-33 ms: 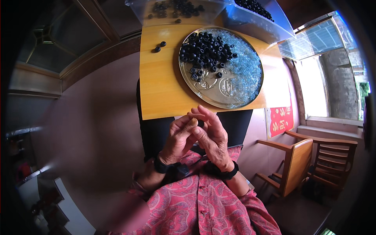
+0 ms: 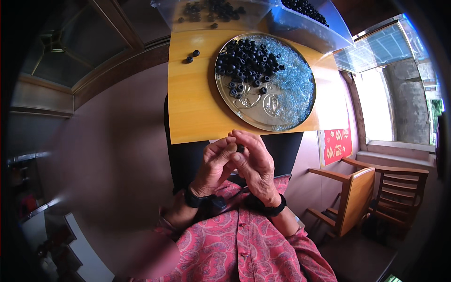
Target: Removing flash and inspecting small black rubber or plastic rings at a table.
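Note:
Over my lap, just off the table's near edge, my two hands meet. My right hand (image 2: 256, 164) pinches a small black ring-shaped piece (image 2: 240, 148) between thumb and fingers. Against it, my left hand (image 2: 215, 164) has thumb and forefinger pressed together; whatever they hold is too small or hidden to make out. Beyond the hands lies a round metal tray (image 2: 251, 110). On its left side is a heap of black ring-shaped pieces (image 2: 246, 61), and tiny clear-bluish bits (image 2: 298, 77) spread over its right side.
The tray stands on a yellow wooden table (image 2: 188, 103), with two loose black pieces (image 2: 190, 59) at its left. Behind are two clear plastic bins (image 2: 305, 30) holding more black pieces. To the right are a wooden chair (image 2: 359, 199), a red printed sheet (image 2: 336, 143) and an open window (image 2: 371, 51).
My right fingers have shifted slightly and closed in over the black piece. My left fingers have moved a little with them. The tray and its contents stay as they were.

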The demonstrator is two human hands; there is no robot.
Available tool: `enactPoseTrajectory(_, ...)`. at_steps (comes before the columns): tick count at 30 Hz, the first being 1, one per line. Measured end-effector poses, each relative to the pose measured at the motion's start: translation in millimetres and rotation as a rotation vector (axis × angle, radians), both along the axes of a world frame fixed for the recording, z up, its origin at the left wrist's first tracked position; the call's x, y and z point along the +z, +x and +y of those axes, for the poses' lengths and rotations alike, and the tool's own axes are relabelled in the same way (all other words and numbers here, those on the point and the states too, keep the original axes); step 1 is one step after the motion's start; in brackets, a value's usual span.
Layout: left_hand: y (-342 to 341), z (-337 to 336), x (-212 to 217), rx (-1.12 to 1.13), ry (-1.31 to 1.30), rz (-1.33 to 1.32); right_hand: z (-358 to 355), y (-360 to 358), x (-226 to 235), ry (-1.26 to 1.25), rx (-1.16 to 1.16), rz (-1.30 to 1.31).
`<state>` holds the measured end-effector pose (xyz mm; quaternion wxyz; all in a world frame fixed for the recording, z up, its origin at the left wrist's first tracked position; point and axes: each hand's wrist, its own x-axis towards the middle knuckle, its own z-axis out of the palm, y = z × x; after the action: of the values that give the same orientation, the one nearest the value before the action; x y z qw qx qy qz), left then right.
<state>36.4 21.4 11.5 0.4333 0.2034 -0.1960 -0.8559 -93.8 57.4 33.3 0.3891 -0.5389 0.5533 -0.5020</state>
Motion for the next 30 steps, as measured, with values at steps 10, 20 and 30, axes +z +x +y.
enactPoseTrajectory(10,3,-8,-1,-0.145,-0.027,-0.107,0,-19,6,-0.196,-0.01,0.396)
enactPoseTrajectory(20,1,-8,-5,-0.189,0.003,-0.191,0,-26,18,-0.29,-0.043,0.521)
enactPoseTrajectory(30,-1,-7,8,-0.163,-0.062,-0.344,5,-30,10,-0.354,-0.075,0.53)
